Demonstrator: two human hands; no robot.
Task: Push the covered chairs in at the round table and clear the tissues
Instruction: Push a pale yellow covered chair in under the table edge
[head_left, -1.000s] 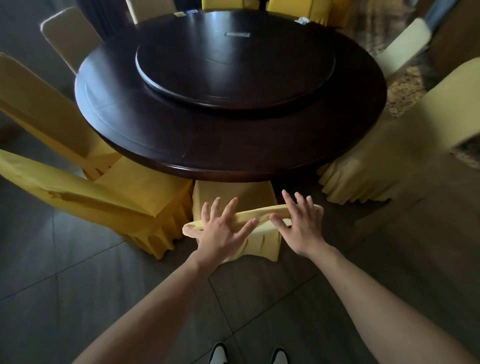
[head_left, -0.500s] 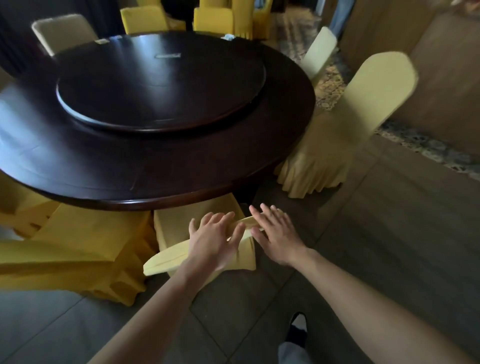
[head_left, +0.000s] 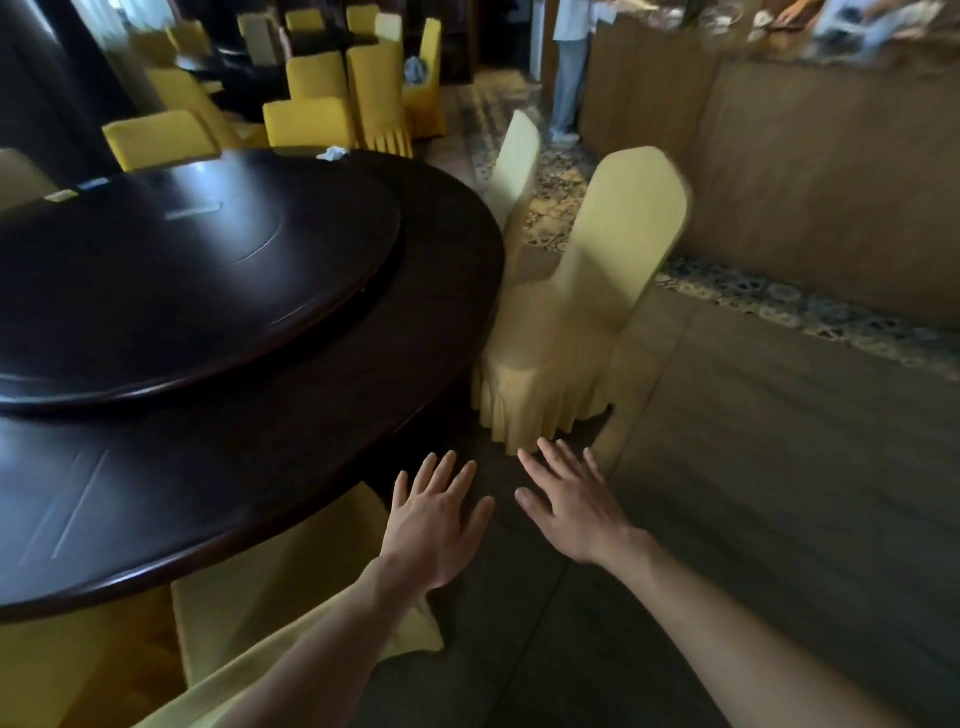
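Note:
The dark round table (head_left: 260, 493) with its raised turntable (head_left: 182, 291) fills the left. A yellow covered chair (head_left: 291, 587) is tucked under the table's near edge, below my left forearm. My left hand (head_left: 431, 525) and my right hand (head_left: 571, 504) hover over the floor with fingers spread, touching nothing. Ahead of them a pale yellow covered chair (head_left: 582, 322) stands pulled out from the table's right edge. Another pale chair (head_left: 514, 166) stands beyond it. A crumpled white tissue (head_left: 332, 153) lies at the table's far edge.
More yellow covered chairs (head_left: 363, 93) stand around another table at the back. A wooden partition (head_left: 831, 171) runs along the right, with a patterned floor strip (head_left: 805, 306) at its foot. A person (head_left: 569, 67) stands in the far aisle. Small flat items (head_left: 93, 183) lie on the table's far left.
Both hands have come off the back of the near chair, which now sits under the table. The view has swung right toward the pulled-out pale chair.

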